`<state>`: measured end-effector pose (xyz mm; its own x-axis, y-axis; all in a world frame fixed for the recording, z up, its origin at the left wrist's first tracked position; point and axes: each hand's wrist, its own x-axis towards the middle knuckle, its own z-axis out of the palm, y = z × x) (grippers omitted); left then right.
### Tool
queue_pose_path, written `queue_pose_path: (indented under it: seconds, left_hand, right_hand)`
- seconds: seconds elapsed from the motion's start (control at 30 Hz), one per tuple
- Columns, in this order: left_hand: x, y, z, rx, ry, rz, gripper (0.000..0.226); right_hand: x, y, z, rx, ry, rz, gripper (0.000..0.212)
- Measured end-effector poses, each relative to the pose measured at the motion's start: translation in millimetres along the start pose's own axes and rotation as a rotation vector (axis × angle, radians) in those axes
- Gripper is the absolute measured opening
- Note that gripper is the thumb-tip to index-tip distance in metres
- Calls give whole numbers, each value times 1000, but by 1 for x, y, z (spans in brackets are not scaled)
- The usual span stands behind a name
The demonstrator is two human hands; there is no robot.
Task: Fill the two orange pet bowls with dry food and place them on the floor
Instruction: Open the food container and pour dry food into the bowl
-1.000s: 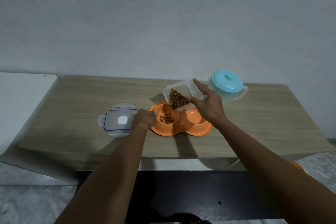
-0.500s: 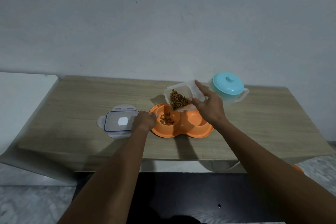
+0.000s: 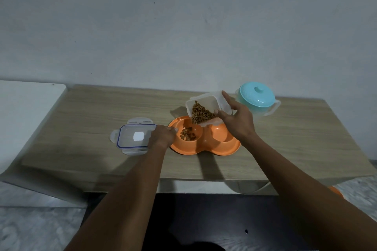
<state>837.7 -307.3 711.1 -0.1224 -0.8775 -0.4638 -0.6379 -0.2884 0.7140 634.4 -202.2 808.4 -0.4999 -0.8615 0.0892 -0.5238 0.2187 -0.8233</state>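
- An orange double pet bowl (image 3: 204,145) is set on a light wooden table (image 3: 91,112), near the middle of its top.
- A small heap of kibble (image 3: 187,134) is seen in the bowl's left well (image 3: 184,126); the right well (image 3: 221,133) is partly hidden behind the right wrist.
- A clear plastic container (image 3: 206,100) is gripped by the right hand (image 3: 238,120), with the thumb pressed on the near wall and the forefinger laid along the far edge.
- The container is held tilted above the bowl, with its open mouth turned down towards the left well, and dry food (image 3: 201,114) is gathered in its lower corner.
- The bowl's left rim is gripped by the left hand (image 3: 162,135), the fingers being curled over the edge.
- A clear lid with a blue seal (image 3: 133,138) is laid flat on the table just left of the bowl, partly covered by the left hand.
- A clear lidded pot with a turquoise cover (image 3: 257,97) is placed behind the right hand, near the wall.
- A white surface (image 3: 26,112) is seen beside the table's left end.
- A small orange shape (image 3: 336,191) is glimpsed low at the right, too cut off to be identified.
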Motion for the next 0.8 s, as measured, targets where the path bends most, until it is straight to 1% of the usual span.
queue_pose_path:
  seconds: [0.3, 0.53, 0.63, 0.73, 0.77, 0.8]
  left_hand:
    - [0, 2, -2, 16, -12, 18, 32]
    - [-2, 3, -4, 15, -21, 10, 32]
    - [-3, 4, -5, 15, -20, 9, 29]
    - [-3, 5, -6, 13, -29, 5, 24]
    - [-3, 6, -6, 14, -30, 3, 24]
    - [-3, 6, -6, 15, -29, 0, 24]
  right_hand:
    - [-2, 5, 0, -22, -14, -10, 67]
    - [1, 8, 1, 47, -1, 39, 68]
    - [6, 11, 3, 152, -21, 148, 72]
    - [12, 19, 4, 396, -20, 327, 88]
    - [17, 20, 5, 468, -15, 375, 84]
    - [23, 20, 7, 519, -12, 407, 76]
